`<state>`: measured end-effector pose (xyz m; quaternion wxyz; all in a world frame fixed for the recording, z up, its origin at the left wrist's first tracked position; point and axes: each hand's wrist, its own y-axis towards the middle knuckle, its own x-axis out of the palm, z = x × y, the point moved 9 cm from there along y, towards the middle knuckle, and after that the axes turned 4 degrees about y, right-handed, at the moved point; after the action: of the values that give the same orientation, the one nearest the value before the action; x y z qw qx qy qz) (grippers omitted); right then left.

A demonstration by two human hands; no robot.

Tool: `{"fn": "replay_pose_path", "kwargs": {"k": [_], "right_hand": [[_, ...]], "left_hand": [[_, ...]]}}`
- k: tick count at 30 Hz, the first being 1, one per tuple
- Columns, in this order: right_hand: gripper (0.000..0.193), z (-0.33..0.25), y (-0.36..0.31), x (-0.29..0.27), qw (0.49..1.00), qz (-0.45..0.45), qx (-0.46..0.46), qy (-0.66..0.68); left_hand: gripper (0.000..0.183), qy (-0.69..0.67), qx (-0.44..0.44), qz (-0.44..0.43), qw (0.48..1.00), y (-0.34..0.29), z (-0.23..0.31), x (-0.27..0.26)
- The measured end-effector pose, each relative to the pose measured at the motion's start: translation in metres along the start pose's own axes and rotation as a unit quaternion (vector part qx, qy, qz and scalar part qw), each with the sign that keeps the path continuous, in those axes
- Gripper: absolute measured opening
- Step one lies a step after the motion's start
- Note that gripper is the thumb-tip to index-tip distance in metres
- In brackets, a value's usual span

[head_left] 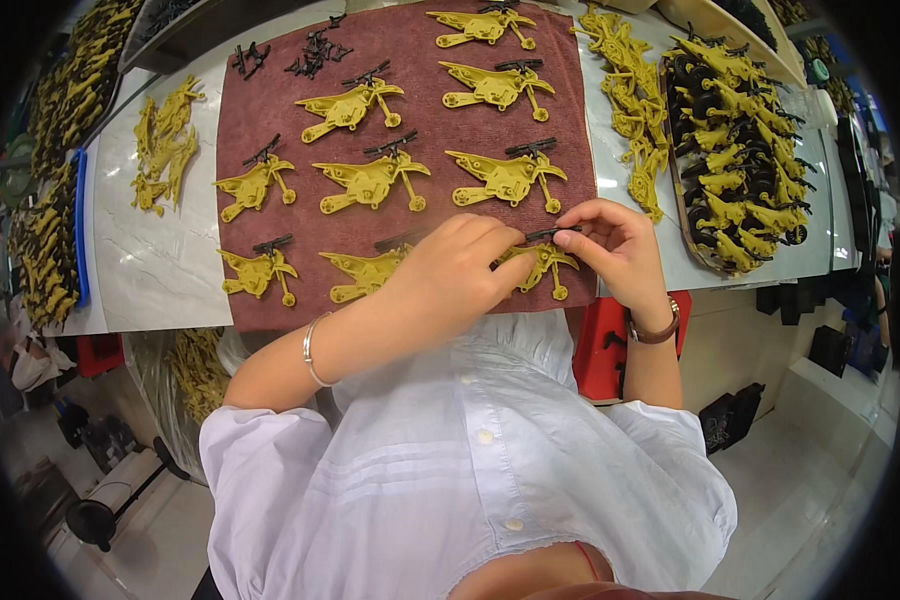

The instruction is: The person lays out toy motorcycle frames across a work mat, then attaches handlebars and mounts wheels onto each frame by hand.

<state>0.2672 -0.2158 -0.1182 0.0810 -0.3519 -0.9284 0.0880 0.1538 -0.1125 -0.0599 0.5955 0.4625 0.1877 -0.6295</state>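
Note:
Several yellow plastic toy bodies with black rotor pieces lie in rows on a maroon cloth mat (410, 110). My left hand (452, 272) presses down on one yellow toy body (545, 265) at the mat's near right corner. My right hand (615, 245) pinches a small black rotor piece (542, 235) against the top of that same toy. Another yellow toy (365, 270) lies just left of my left hand, partly hidden by it. A bracelet is on my left wrist, a watch on my right.
Loose black rotor pieces (315, 52) lie at the mat's far left corner. Piles of yellow parts sit left (165, 145) and right (635, 105) of the mat. A tray (685, 215) of assembled toys stands at the right. Bins of yellow parts (45, 250) line the left edge.

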Motion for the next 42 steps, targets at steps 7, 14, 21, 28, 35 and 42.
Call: {"fn": "replay_pose_path", "kwargs": {"k": [7,14,21,28,35,42], "right_hand": [[0.012,0.001,0.006,0.001,0.991,-0.037,0.037,-0.121],[0.013,-0.021,0.010,-0.001,0.965,-0.022,-0.059,-0.256],[0.015,-0.078,0.015,-0.011,0.965,0.007,-0.089,-0.247],[0.027,-0.213,0.139,-0.037,0.886,0.126,-0.349,-0.279],[0.112,-0.165,0.349,-0.121,0.748,0.178,-0.075,-0.634],[0.109,-0.151,0.374,-0.127,0.771,0.080,0.068,-0.628]], "left_hand": [[0.033,0.013,-0.022,-0.003,1.000,-0.001,-0.002,0.005],[0.044,0.114,0.003,-0.012,0.993,0.009,0.003,0.011],[0.042,0.139,-0.006,-0.070,0.988,0.011,0.007,0.021],[0.048,0.106,-0.019,-0.098,0.989,0.006,0.009,0.013],[0.055,-0.004,-0.044,0.062,0.997,-0.018,0.012,-0.051],[0.042,-0.034,-0.151,0.176,0.972,-0.088,-0.008,-0.114]]}}
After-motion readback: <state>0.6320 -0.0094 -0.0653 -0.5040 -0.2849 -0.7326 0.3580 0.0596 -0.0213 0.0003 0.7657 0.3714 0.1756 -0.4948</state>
